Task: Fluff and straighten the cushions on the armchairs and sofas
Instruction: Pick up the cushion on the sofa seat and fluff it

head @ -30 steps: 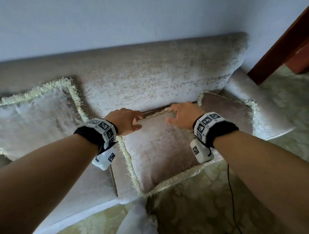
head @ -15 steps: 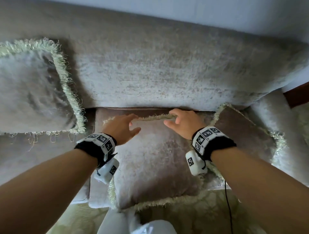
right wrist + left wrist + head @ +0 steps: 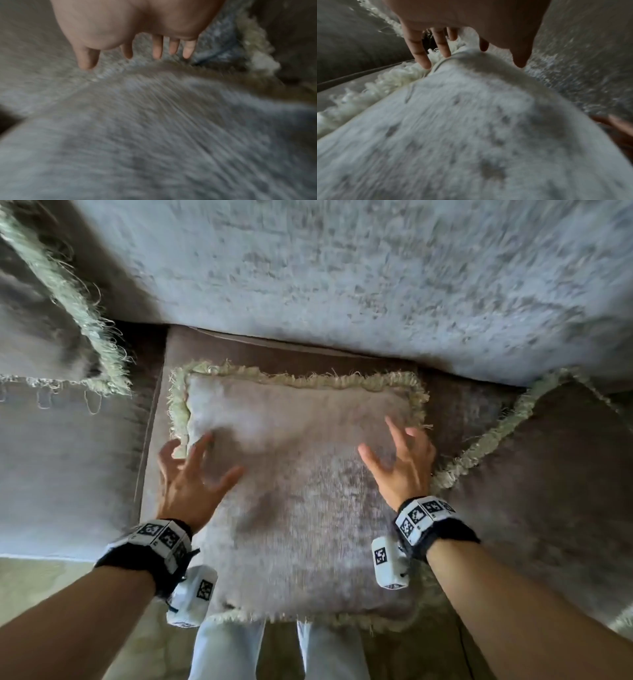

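Middle cushion [image 3: 301,491] lying flat on sofa seat [image 3: 102,474], front edge hanging past it. Left hand [image 3: 191,477] and right hand [image 3: 400,467] both splayed, gripping nothing — poised over its sides, probably to pat and fluff. Neighbor cushions [image 3: 548,474] either side.

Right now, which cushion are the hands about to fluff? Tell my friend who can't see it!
Find the sofa's big grey backrest. Just below it, the middle cushion lies flat on the seat, pale fringe all round. It is the one under both open hands, left hand and right hand; its neighbours lie off to each side.
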A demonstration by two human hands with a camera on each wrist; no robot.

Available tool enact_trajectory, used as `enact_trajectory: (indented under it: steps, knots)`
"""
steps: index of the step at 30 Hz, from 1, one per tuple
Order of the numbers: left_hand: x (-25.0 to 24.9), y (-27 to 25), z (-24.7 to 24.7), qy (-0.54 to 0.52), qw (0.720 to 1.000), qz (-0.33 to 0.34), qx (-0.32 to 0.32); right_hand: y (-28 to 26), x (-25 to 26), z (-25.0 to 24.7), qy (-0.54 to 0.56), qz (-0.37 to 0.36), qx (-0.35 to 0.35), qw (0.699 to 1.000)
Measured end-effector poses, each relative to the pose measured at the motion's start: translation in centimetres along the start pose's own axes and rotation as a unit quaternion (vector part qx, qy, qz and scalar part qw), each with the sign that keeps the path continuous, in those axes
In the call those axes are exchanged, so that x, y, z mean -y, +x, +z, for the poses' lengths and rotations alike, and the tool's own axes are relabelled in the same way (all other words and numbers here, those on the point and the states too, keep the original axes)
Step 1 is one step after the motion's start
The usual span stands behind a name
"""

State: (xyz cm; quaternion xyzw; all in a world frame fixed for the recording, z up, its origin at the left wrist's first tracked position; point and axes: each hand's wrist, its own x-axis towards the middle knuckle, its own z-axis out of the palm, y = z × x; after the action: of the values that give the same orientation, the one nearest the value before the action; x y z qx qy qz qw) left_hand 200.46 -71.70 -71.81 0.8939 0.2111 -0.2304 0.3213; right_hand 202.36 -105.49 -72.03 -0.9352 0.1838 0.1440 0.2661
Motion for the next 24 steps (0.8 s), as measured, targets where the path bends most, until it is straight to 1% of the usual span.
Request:
enact_trajectory:
  steps: [2, 4, 8, 13, 17, 22, 24]
  knots:
    - [1.0, 0.7, 1.1, -0.007, 1.0, -0.007, -0.015, 0.6, -1.6, 1.4, 0.042, 0.024, -0.01, 0.999]
    - [1.7, 1.4, 2.2, -0.03, 0.999, -0.012, -0.026, 1.2, -2.6, 2.5, 0.078, 0.031, -0.009, 0.996]
    - [1.7, 2.3, 3.7, -0.064, 0.997, -0.025, -0.036, 1.7, -3.8, 3.2, 0.12, 0.038, 0.013, 0.992]
    - [0.4, 3.3, 3.5, -0.105, 0.993, -0.044, -0.023, 0.9, -4.1, 2.4, 0.117, 0.079, 0.055, 0.988]
    - [-0.1, 4.1, 2.6, -0.115, 0.992, -0.052, -0.007, 0.8, -3.6, 2.0, 0.101, 0.094, 0.08, 0.987]
    - [0.7, 4.4, 3.2, -0.132, 0.991, -0.027, 0.006, 0.3, -3.9, 2.4, 0.081, 0.129, 0.093, 0.984]
    - [1.1, 4.5, 3.6, -0.146, 0.989, -0.022, 0.001, 0.1, -3.7, 2.8, 0.078, 0.138, 0.097, 0.983]
